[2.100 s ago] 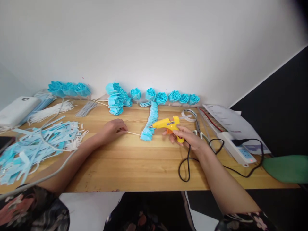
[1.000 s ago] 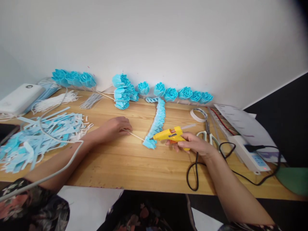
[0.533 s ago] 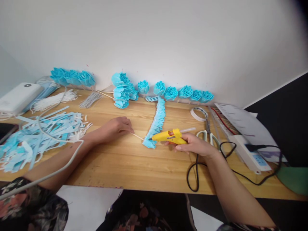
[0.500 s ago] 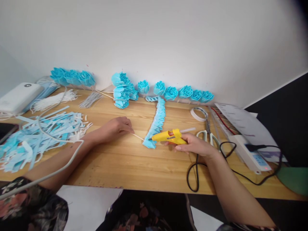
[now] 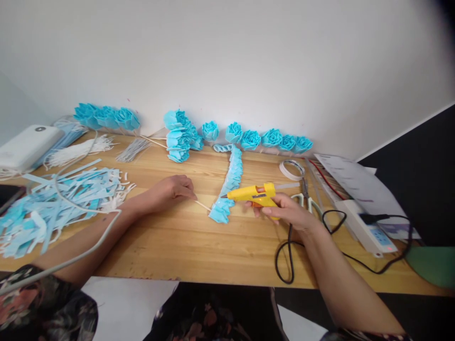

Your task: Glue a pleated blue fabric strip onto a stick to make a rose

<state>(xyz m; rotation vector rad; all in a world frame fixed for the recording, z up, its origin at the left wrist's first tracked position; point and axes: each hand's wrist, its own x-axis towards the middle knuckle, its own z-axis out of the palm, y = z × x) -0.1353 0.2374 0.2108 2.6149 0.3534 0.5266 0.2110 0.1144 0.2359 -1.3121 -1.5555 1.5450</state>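
A thin wooden stick is pinched in my left hand, and its far end meets the near end of a pleated light-blue strip. That strip runs away from me across the wooden table and curls at its far end. My right hand is closed around the handle of a yellow glue gun. The gun points left, its dark nozzle just over the strip near the stick. A clear glue stick pokes out of its back.
Blue fabric flowers line the wall. Cut blue scraps and a white power bank lie left. On the right are a tape roll, scissors, a power strip and the gun's black cord.
The glue gun has risen slightly, its nozzle moving up along the strip from close by the stick's end. My left hand still holds the stick in nearly the same place.
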